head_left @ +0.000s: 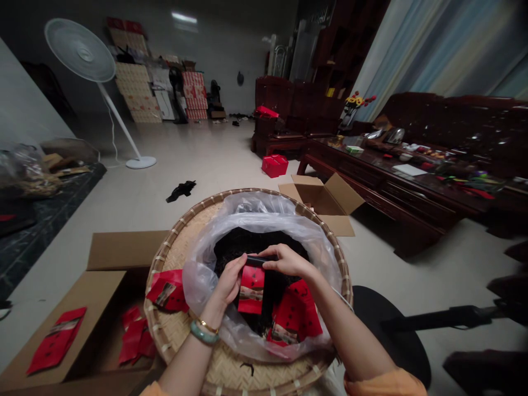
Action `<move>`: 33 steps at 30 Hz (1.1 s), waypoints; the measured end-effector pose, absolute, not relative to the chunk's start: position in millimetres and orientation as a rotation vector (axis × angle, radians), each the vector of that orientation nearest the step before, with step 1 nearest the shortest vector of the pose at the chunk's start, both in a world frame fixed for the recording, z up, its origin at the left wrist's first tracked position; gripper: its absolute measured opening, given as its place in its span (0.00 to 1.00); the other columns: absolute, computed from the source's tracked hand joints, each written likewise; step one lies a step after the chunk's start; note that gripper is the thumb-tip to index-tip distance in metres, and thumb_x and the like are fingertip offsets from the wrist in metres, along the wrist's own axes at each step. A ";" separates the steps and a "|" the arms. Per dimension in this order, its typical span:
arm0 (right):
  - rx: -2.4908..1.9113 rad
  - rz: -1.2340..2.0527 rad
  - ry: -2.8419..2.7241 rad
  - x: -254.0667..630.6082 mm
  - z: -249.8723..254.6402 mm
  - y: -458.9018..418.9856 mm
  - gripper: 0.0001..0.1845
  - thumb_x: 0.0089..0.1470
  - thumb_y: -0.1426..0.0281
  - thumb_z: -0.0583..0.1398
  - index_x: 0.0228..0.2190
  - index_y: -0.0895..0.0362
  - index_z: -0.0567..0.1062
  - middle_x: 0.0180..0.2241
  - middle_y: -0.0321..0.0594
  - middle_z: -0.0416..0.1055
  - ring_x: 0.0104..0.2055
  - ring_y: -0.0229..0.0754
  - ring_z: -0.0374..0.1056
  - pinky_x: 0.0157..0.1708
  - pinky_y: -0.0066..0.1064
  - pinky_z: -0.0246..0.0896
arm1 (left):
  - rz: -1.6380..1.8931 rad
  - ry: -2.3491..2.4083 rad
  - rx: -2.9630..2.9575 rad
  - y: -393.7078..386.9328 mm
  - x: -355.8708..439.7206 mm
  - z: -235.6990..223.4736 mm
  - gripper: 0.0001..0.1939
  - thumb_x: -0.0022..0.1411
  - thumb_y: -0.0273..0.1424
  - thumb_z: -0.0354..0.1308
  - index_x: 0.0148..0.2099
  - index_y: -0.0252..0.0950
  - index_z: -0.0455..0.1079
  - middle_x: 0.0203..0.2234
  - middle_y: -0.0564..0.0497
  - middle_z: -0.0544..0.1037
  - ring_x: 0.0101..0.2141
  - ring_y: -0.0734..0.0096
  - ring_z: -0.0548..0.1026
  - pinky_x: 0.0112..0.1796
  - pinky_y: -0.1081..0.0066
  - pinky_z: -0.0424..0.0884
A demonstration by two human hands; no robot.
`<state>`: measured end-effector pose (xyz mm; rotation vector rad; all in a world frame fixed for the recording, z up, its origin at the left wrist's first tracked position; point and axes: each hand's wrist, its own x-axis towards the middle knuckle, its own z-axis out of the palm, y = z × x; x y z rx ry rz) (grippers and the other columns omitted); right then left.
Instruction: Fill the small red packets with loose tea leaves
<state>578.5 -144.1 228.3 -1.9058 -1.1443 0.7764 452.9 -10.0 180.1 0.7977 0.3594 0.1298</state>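
My left hand (230, 281) and my right hand (284, 260) together hold a small red pouch (251, 290) upright, fingers pinched at its top edge. A thin dark bar (260, 258) lies along the pouch's mouth under my right fingers. The pouch hangs over a clear plastic bag (206, 264) filled with dark loose leaves (243, 242). The bag sits in a round woven bamboo tray (173, 330). A stack of red pouches (297, 316) rests inside the bag by my right wrist. More red pouches (167, 290) lie on the tray at the left.
An open cardboard box (103, 264) at the lower left holds several red pouches (134, 338). Another open box (325, 201) stands behind the tray. A dark wooden table (396, 187) with clutter runs along the right. A white standing fan (80, 52) is at the far left.
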 end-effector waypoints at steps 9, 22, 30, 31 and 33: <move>-1.909 0.773 -1.155 578.1 229.8 -143.9 0.20 0.45 0.71 0.60 0.43 0.58 0.76 0.39 0.40 0.76 0.39 0.45 0.69 0.40 0.32 0.60 | 0.116 0.367 0.797 -10.0 453.3 179.3 0.19 0.53 0.38 0.62 0.43 0.29 0.73 0.29 0.45 0.79 0.25 0.72 0.75 0.31 0.73 0.70; -1.918 0.764 -1.166 578.6 228.9 -144.0 0.19 0.45 0.71 0.61 0.43 0.57 0.76 0.39 0.40 0.76 0.39 0.45 0.69 0.40 0.32 0.60 | 0.124 0.374 0.810 -10.0 453.6 178.6 0.20 0.53 0.39 0.62 0.43 0.29 0.74 0.29 0.45 0.79 0.26 0.71 0.75 0.31 0.73 0.70; -1.926 0.774 -1.168 577.9 231.0 -144.3 0.20 0.45 0.71 0.60 0.43 0.57 0.76 0.40 0.40 0.75 0.41 0.46 0.69 0.41 0.32 0.60 | 0.124 0.372 0.810 -10.8 453.2 180.8 0.19 0.52 0.39 0.63 0.41 0.28 0.74 0.30 0.45 0.79 0.27 0.72 0.75 0.31 0.74 0.70; -1.929 0.772 -1.169 578.1 230.8 -144.3 0.20 0.45 0.71 0.60 0.43 0.56 0.76 0.40 0.39 0.75 0.41 0.46 0.69 0.41 0.33 0.60 | 0.128 0.374 0.811 -10.8 453.1 181.0 0.19 0.52 0.39 0.63 0.41 0.28 0.74 0.30 0.45 0.79 0.27 0.71 0.75 0.32 0.74 0.70; -1.932 0.769 -1.169 578.3 230.1 -144.5 0.20 0.45 0.71 0.61 0.43 0.56 0.76 0.40 0.40 0.75 0.41 0.46 0.69 0.41 0.33 0.60 | 0.130 0.377 0.810 -10.8 452.9 181.1 0.19 0.52 0.38 0.63 0.42 0.28 0.73 0.30 0.44 0.79 0.28 0.71 0.75 0.32 0.73 0.70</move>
